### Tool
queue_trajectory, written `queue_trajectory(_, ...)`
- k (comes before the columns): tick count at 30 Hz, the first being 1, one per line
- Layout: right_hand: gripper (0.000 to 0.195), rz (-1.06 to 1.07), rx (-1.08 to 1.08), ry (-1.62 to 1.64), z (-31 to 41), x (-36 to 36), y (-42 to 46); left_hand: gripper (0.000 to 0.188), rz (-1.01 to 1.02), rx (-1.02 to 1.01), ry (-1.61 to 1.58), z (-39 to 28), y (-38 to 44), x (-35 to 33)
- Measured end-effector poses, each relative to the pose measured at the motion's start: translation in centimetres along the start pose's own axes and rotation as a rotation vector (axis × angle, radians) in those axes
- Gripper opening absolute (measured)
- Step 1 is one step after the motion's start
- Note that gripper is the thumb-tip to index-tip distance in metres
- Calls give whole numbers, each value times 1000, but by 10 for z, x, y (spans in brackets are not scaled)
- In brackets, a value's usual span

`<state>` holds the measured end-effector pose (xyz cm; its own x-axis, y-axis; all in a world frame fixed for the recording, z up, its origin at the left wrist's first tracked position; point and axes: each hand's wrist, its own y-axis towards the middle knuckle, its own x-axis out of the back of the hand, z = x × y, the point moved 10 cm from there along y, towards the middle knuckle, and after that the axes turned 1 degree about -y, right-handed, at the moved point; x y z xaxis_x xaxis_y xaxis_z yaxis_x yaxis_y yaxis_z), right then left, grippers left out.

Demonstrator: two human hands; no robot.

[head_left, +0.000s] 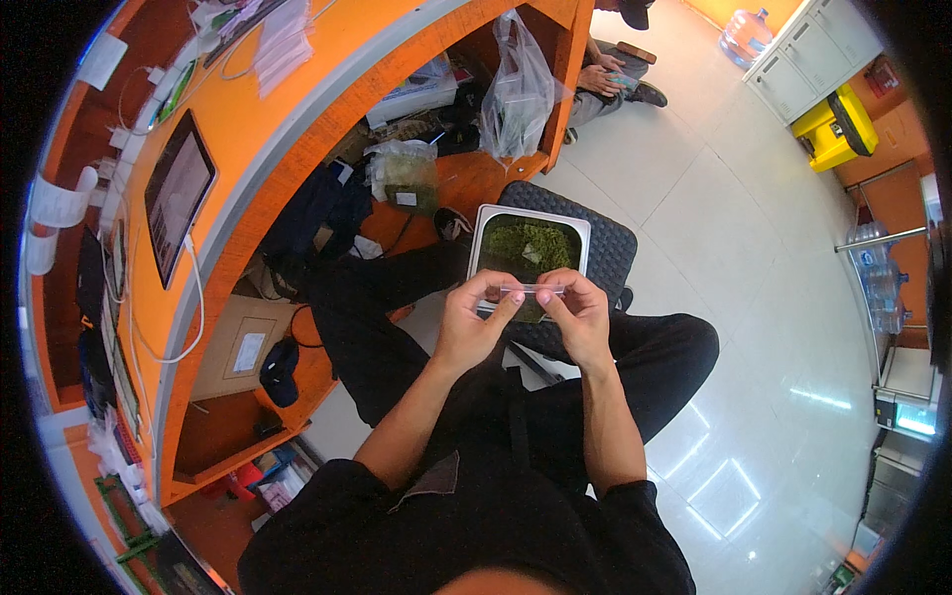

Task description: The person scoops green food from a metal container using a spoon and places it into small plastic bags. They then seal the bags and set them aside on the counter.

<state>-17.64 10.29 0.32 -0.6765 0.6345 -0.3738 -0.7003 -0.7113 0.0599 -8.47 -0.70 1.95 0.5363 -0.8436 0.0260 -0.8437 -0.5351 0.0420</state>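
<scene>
My left hand (473, 321) and my right hand (586, 318) meet in front of my body, thumbs and fingertips pinching a small clear plastic bag (531, 288) along its top edge. The strip at that edge looks stretched straight between them. Most of the bag is hard to make out against what lies behind it. Just beyond my fingers is a white-rimmed tray (587, 238) of loose green moss-like material (506, 242), with a small pale piece (531, 253) on top. The tray rests on a dark woven-textured stool (616, 236), its near edge partly hidden by my hands.
An orange desk (297, 119) curves along the left, bearing a tablet-like device (181, 197) with a white cable. Beneath it are a hanging plastic bag (517, 104), bags of green material (411, 186) and a cardboard box (223, 349). Another person's hands (599, 78) show beyond the desk.
</scene>
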Motion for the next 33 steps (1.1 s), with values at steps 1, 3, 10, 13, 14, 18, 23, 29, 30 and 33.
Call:
queue_trajectory(1, 6, 0, -20, -1, -2, 1, 0, 12, 2, -2, 5, -2, 0, -2)
queue_trajectory(3, 5, 0, -60, -4, -7, 3, -2, 12, 7, -4, 15, -6, 0, -6)
queue_trajectory(10, 6, 76, -5, -88, 1, -8, -3, 10, -24, -110, 139, -12, -1, -6)
queue_trajectory(13, 7, 64, 11, -150, 3, -9, -2, 8, -17, -136, 185, -15, -1, -7)
queue_trajectory(14, 8, 56, 6, -180, 2, -8, -2, 8, -13, -141, 197, -15, -1, -7)
queue_trajectory(18, 8, 56, -64, -235, -3, -5, -2, 9, -15, -131, 221, -12, -1, -5)
queue_trajectory(23, 11, 35, 13, -175, 16, 0, -4, 9, 14, 45, 20, 6, 2, 5)
queue_trajectory(29, 19, -45, 41, -27, 30, 4, -7, 7, -13, 67, -196, -8, 3, 7)
queue_trajectory(30, 20, -63, 39, -9, 31, 4, -7, 7, -30, 74, -242, -8, 5, 7)
queue_trajectory(33, 18, -104, 32, 5, 31, 7, -5, 6, -58, 13, -232, -20, 16, 6)
